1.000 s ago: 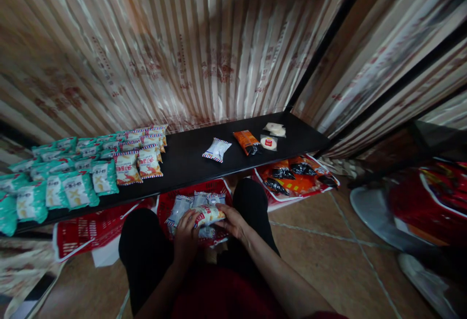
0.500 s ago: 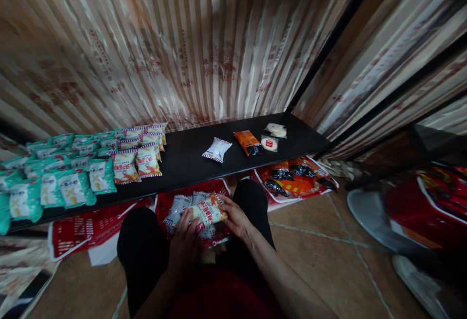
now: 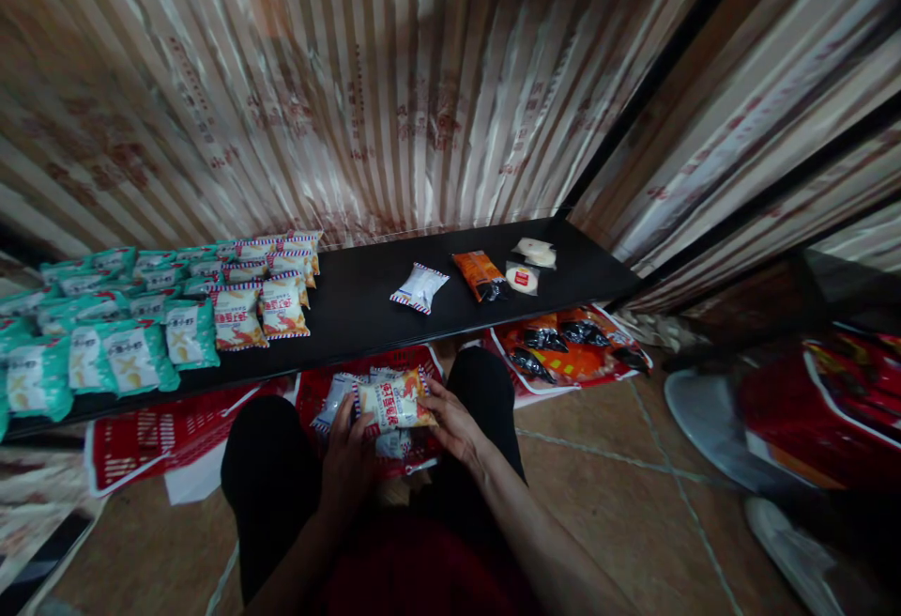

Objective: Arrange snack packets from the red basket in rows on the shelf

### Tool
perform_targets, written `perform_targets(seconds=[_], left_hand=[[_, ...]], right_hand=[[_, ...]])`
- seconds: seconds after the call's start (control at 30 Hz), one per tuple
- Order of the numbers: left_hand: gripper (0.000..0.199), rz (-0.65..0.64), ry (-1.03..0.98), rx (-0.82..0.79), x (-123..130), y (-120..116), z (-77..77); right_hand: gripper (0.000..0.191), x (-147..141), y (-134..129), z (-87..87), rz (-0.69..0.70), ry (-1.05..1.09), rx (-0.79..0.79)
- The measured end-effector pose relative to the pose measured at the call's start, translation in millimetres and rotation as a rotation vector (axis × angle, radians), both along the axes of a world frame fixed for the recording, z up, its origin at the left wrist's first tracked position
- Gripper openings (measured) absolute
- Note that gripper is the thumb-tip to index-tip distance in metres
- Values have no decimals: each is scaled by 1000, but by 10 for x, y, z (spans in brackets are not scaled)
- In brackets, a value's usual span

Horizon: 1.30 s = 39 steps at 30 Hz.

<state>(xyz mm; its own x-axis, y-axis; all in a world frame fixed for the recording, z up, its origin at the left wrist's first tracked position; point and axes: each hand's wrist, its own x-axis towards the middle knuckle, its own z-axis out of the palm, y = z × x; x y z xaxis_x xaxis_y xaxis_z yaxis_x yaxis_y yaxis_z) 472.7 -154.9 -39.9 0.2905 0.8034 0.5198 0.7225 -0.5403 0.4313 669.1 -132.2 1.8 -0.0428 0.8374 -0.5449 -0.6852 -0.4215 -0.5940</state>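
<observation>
Between my two hands is a snack bag (image 3: 392, 400) with striped ends and red lettering, its front turned up. My left hand (image 3: 348, 442) is closed on its left end, and my right hand (image 3: 452, 419) grips the right end. Below it, a red basket (image 3: 310, 391) between my knees holds several silvery snack bags (image 3: 334, 397) of similar size. On the black shelf (image 3: 352, 292) ahead, matching snack bags (image 3: 283, 306) stand in rows at the left. A single silvery bag (image 3: 420, 287) lies apart in the middle.
Teal snack bags (image 3: 133, 358) fill the shelf's left end. An orange packet (image 3: 480, 275) and round white packets (image 3: 522, 278) lie to the right. Under the shelf are a basket of orange packets (image 3: 573, 344) and another red basket (image 3: 133, 442). A shoe (image 3: 792, 541) shows at right.
The snack bag in my hands has been turned so its printed front lies more level and faces up. My left fingers have shifted to its left end. The view has moved slightly.
</observation>
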Motion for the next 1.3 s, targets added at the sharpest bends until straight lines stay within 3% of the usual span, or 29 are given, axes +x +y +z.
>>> perform_targets(seconds=[0.27,0.53,0.77,0.97,1.17,1.3], left_hand=[[28,-92,112,116,5,51,134],[22,-144,163,140,50,73,248],[26,-276,141,71,-52,119,138],[30,-314,59,58,-80,156,82],[26,-281,22,100,-46,223,190],[23,-234,32,-31,-4,264,300]], right_hand=[[29,65,41,-103,15,-10,13],[8,90,81,-195,42,-125,-140],[8,94,95,-243,93,-221,-214],[8,47,98,-212,121,-272,-204],[13,13,107,-204,148,-409,-206],[16,16,85,-303,162,-527,-144]])
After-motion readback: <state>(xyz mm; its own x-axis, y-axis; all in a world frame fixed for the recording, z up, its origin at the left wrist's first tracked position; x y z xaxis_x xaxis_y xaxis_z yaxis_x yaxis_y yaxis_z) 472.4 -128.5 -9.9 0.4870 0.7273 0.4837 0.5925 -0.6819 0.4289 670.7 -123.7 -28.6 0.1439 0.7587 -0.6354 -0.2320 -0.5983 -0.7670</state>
